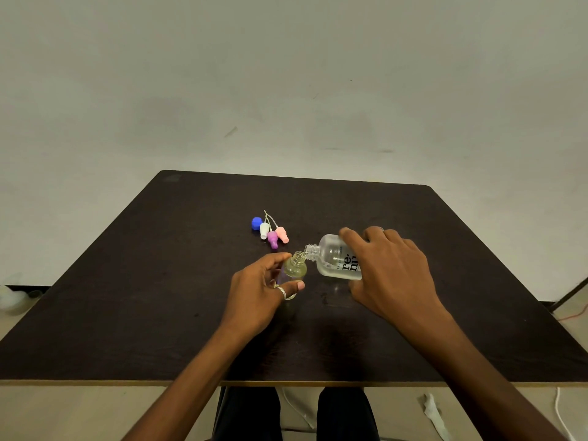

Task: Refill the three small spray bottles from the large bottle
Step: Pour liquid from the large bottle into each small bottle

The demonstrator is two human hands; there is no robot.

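My right hand (pixel 391 268) grips the large clear bottle (pixel 334 259), tipped to the left with its open neck over the mouth of a small clear spray bottle (pixel 295 267). That small bottle holds yellowish liquid and stands on the dark table (pixel 159 281). My left hand (pixel 259 292) holds it between thumb and fingers. Three spray tops, white (pixel 263 230), purple (pixel 272 239) and pink (pixel 282 234), lie with their tubes beyond the bottles, beside a blue cap (pixel 256 223). Other small bottles are hidden or not in view.
The table's far edge meets a pale wall. A white cloth (pixel 434 415) and a white cable (pixel 563 418) lie on the floor at the lower right. My knees show under the near table edge.
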